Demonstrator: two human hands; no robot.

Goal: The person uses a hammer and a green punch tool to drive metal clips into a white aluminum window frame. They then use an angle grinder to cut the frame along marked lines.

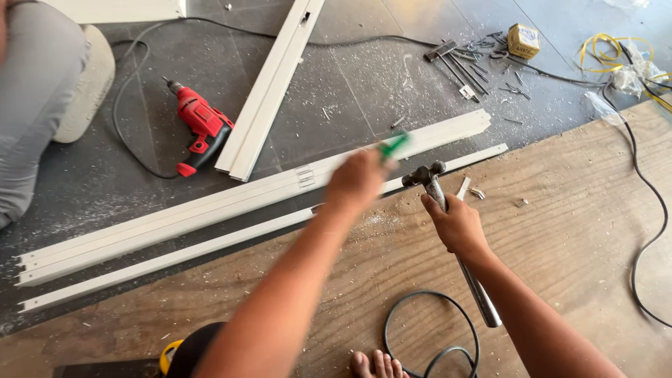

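From the head camera, the right hand (458, 225) is closed around a hammer (448, 217), gripping the metal shaft just below the head; the head points up and away toward the far edge of a plywood sheet (574, 231), and the handle's end runs back down past the wrist toward the person. The left hand (358, 180) is blurred; its fingers are closed on a green-handled tool (394, 145), whose tip sticks out to the upper right, over a long white strip (210, 210) lying on the floor. What kind of tool it is cannot be told through the blur. A thinner white strip (175, 259) lies alongside the sheet's far edge, just beside the first. A third white strip (269, 87) lies crosswise farther off, and a red drill (199, 126) rests just left of it on the dark, dusty floor (350, 84), its cord looping away. Near the floor's far right lies a scatter of nails (483, 63) with a small yellow box (523, 40) beside them, and coiled yellow strapping (609, 52) in the corner. A black cable (647, 203) crosses the sheet's right side, and another loops (427, 329) at its near edge beside the person's bare toes (378, 365). At the left edge another person's grey-clad leg (35, 91) shows.
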